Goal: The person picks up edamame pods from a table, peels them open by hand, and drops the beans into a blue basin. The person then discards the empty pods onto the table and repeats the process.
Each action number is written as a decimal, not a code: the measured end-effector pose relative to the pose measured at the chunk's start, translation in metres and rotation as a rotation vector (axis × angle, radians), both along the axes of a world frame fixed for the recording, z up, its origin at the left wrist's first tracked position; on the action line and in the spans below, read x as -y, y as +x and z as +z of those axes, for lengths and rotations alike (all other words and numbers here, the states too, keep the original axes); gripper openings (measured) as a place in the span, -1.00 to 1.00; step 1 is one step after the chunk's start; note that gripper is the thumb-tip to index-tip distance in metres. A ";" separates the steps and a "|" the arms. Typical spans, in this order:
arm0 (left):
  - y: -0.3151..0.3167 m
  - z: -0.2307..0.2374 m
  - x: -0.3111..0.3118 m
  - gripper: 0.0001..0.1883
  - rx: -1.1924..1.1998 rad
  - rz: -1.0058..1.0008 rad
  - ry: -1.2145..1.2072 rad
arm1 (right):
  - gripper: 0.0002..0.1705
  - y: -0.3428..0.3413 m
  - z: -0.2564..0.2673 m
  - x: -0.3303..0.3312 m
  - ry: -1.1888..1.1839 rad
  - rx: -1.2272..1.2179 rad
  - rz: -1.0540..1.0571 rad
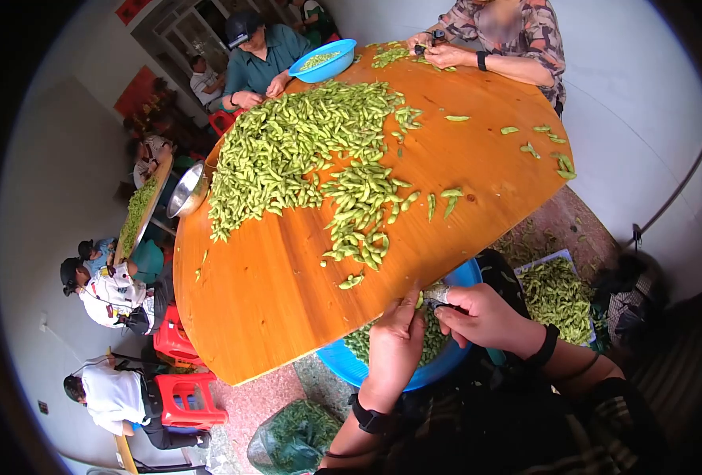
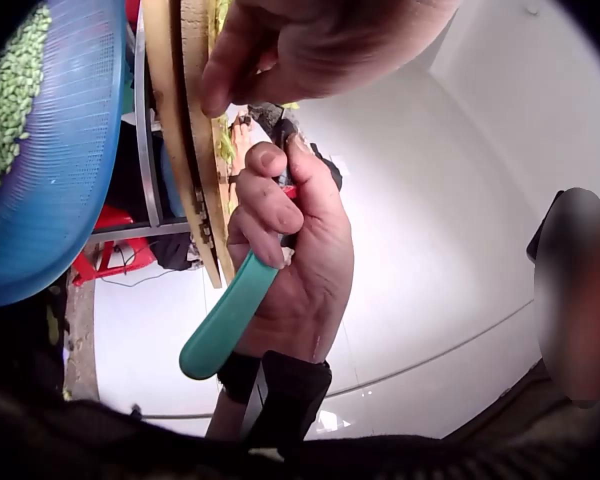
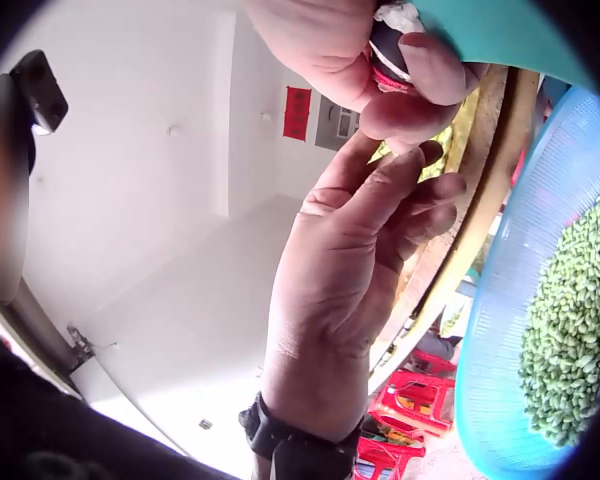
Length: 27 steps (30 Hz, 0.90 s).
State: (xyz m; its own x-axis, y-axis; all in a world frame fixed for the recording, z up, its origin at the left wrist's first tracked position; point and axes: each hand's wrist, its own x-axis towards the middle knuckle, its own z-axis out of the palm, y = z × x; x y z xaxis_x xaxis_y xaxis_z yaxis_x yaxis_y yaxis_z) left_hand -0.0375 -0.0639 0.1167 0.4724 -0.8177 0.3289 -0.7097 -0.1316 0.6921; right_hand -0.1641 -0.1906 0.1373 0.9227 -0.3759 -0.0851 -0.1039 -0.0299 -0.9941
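Note:
At the table's near edge, my left hand [image 1: 394, 340] pinches a green pod [image 1: 420, 300], mostly covered by the fingers. Close on its right, my right hand [image 1: 489, 315] grips a small tool with a teal handle [image 2: 227, 315]; the fingers hide its working end. In the right wrist view the left hand [image 3: 330, 265] has its thumb and finger together just below the right hand [image 3: 325, 45]. Below both hands is a blue basin [image 1: 343, 362] of shelled green beans [image 3: 570, 335]. Many pods [image 1: 288, 150] lie heaped on the wooden table [image 1: 264, 305].
Across the table sit two people, with a blue bowl [image 1: 325, 65] beside one. A metal bowl [image 1: 187, 192] stands at the left edge. On the floor are a crate of pods [image 1: 557, 297] and a filled bag [image 1: 295, 438]. Red stools [image 1: 189, 400] and more people are at left.

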 end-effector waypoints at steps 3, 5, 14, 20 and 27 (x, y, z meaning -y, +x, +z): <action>-0.007 0.001 -0.002 -0.53 0.029 0.000 -0.012 | -0.75 -0.005 -0.001 -0.002 -0.031 -0.013 0.003; -0.009 0.001 -0.005 -0.53 -0.007 0.009 0.001 | -0.74 -0.008 -0.001 -0.002 -0.011 -0.028 0.005; -0.014 -0.003 -0.008 -0.55 -0.068 0.055 0.006 | -0.76 -0.011 -0.011 -0.006 -0.048 -0.044 0.063; -0.014 -0.014 -0.013 -0.59 -0.363 0.025 -0.055 | -0.86 -0.012 -0.015 -0.008 0.268 -0.035 0.029; -0.009 -0.032 -0.019 -0.64 -0.641 -0.066 -0.074 | -0.88 -0.011 -0.025 -0.010 0.426 -0.077 0.003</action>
